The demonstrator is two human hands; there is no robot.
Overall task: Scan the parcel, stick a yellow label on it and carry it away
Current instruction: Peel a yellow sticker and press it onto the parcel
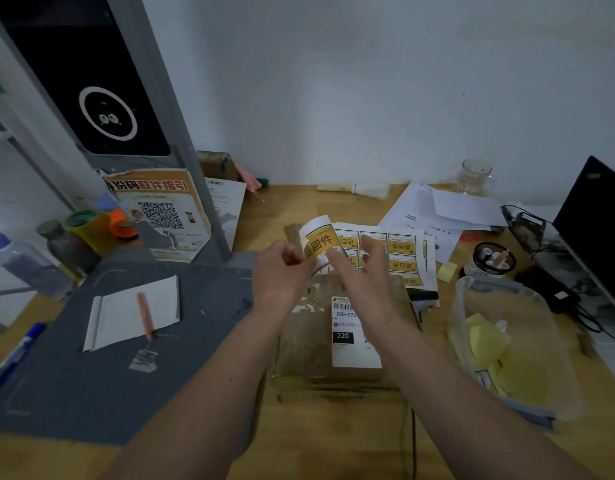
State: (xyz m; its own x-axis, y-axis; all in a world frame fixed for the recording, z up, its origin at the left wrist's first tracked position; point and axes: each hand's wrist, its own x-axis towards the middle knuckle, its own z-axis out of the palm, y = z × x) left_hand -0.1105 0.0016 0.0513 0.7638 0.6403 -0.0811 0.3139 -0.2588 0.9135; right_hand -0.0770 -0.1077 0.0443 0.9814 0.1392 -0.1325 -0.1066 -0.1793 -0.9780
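A brown cardboard parcel lies on the wooden table in front of me, with a white shipping label on its top. Behind it lies a sheet of yellow labels. My left hand pinches the curled-up corner of the sheet, where one yellow label with black characters is bent upward. My right hand has its fingers on the edge of that same label. Both hands hover above the far end of the parcel.
A grey scanner stand with a dark screen fills the left side, with a notepad and pen on its base. A clear plastic bin stands at right, a laptop beyond it. Papers, a glass and bottles lie around.
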